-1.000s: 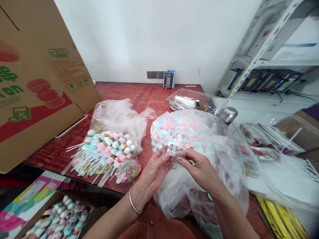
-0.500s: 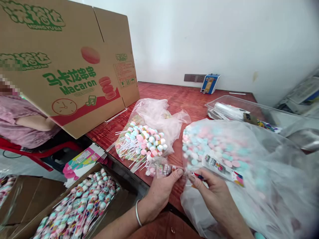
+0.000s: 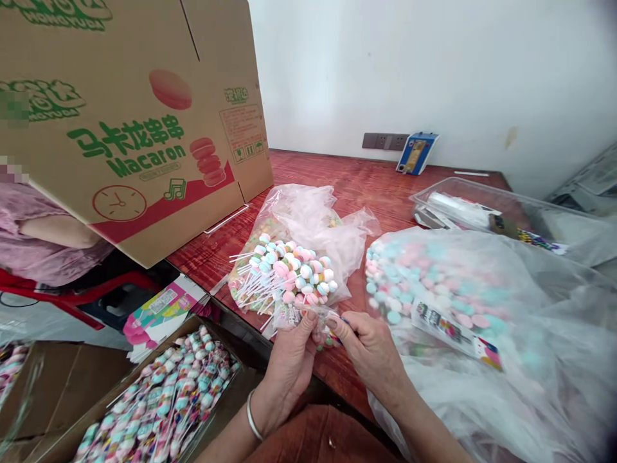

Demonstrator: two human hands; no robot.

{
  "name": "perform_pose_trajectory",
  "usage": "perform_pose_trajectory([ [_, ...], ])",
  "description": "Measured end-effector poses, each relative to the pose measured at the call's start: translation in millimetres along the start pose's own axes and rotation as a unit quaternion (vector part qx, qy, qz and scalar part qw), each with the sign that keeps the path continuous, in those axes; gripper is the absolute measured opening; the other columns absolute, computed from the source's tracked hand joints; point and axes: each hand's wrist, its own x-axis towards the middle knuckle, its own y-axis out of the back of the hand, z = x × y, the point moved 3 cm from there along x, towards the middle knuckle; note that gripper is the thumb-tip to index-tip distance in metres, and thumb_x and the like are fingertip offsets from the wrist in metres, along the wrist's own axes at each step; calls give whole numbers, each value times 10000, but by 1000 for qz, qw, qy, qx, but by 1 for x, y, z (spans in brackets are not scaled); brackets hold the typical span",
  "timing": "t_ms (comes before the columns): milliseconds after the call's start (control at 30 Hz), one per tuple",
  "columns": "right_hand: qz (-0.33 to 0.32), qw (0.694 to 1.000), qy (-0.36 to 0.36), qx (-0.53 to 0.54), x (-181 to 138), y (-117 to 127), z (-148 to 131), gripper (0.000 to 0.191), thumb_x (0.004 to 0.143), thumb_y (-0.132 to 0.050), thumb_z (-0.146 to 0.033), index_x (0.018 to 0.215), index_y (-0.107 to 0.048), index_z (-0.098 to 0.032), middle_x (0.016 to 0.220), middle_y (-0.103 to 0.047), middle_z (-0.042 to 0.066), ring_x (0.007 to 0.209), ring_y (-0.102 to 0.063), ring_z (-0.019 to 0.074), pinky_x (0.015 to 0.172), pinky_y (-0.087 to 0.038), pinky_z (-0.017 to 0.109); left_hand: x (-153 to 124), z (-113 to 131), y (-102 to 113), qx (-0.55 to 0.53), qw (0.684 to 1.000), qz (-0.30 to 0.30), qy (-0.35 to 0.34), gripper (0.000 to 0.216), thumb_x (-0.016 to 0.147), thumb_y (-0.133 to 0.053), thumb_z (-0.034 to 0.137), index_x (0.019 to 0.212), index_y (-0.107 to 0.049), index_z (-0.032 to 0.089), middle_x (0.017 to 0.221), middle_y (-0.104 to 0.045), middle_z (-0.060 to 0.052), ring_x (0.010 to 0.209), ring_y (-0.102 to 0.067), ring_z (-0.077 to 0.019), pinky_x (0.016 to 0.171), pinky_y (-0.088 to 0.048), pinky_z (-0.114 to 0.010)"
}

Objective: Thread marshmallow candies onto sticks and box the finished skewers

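Your left hand [image 3: 289,360] and right hand [image 3: 371,350] are close together at the near edge of the red wooden table [image 3: 337,186], fingertips almost meeting. Both pinch the same small clear wrapper [image 3: 322,329], which has print on it and coloured sweets inside; you hold it just above the table edge, between your thumbs and forefingers. A silver bangle [image 3: 251,417] sits on your left wrist. Just beyond your fingertips lies an open plastic bag of pastel candy skewers [image 3: 289,270], its white sticks fanning toward your left hand. To the right of your right hand, and touching your forearm, bulges a large clear bag of pink, blue and white sweets [image 3: 434,276], with a printed wrapper [image 3: 453,331] lying flat on top of it. Farther out past that bag is a clear plastic tray [image 3: 482,193], and against the wall stand a small blue device [image 3: 414,153] and a wall socket [image 3: 383,140]. Below and left of your left hand, off the table, an open carton [image 3: 159,405] is filled with wrapped skewers, with bright printed sheets [image 3: 161,308] beside it. Well beyond your left hand, a tilted cardboard box marked "Macaron" [image 3: 135,128] leans on the table, and under it shows another person's pink sleeve [image 3: 43,238].
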Motion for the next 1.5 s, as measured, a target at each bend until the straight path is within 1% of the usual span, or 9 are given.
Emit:
perform_pose_trajectory([
  [100,-8,1000,8,-17,-2,6,-4,486,943,-512,-379,509,-386,-201,491,-406,-53,507,-392,105,547,-293,244,4,-1,1,-24,999,-4,42,281,703,-852,219,888,-646,172,735,-620,34,576,-539,-70,517,-456,-173],
  [233,-42,997,-62,-28,-8,14,-11,332,842,-677,-391,608,-542,-198,572,-541,-41,590,-491,133,583,-343,242,7,1,-1,-80,995,17,52,336,722,-838,213,1006,-660,208,951,-683,-18,866,-656,-158,721,-559,-253],
  [333,-56,993,-108,-4,-12,18,-19,195,798,-719,-364,750,-634,-195,651,-604,-28,631,-536,149,590,-383,242,6,1,-4,-100,992,21,71,322,767,-805,249,1050,-654,218,1026,-682,-39,878,-662,-177,717,-568,-282],
  [567,-13,991,-99,94,-13,26,-29,178,915,-562,-292,854,-701,-199,835,-721,10,773,-639,159,707,-463,230,0,0,-7,-112,988,18,105,305,753,-818,216,979,-621,160,780,-619,15,554,-516,-61,493,-456,-175],
  [800,-13,988,-127,83,-18,32,-22,349,955,-457,-320,661,-593,-193,634,-601,-11,604,-535,137,568,-401,228,0,-4,-8,-63,988,0,139,292,757,-820,277,906,-604,150,655,-513,64,497,-418,-31,456,-378,-149],
  [900,5,987,-145,70,-18,35,-21,178,897,-518,-245,846,-680,-192,773,-680,5,661,-573,142,623,-445,231,2,-3,-17,-7,995,-9,104,309,742,-830,277,946,-624,170,761,-593,39,598,-522,-55,528,-440,-160],
  [1033,45,988,-121,79,-16,40,-14,277,861,-559,-176,1110,-672,-219,983,-713,23,816,-637,157,712,-486,241,10,-6,-31,87,993,-26,74,281,733,-832,276,921,-645,183,895,-651,2,826,-618,-118,660,-482,-188],
  [1300,135,986,-82,-56,-27,59,5,204,925,-510,-121,901,-686,-222,830,-689,11,805,-604,174,736,-425,286,29,-28,-52,142,946,-168,238,202,777,-790,282,835,-655,144,693,-552,23,615,-492,-76,590,-417,-191],
  [1500,202,969,-128,-68,-41,67,-8,198,974,-516,-216,849,-669,-220,797,-678,12,768,-601,169,724,-440,278,25,-40,-58,69,942,-135,298,260,713,-837,213,751,-592,133,656,-495,50,556,-421,-38,540,-396,-157],
])
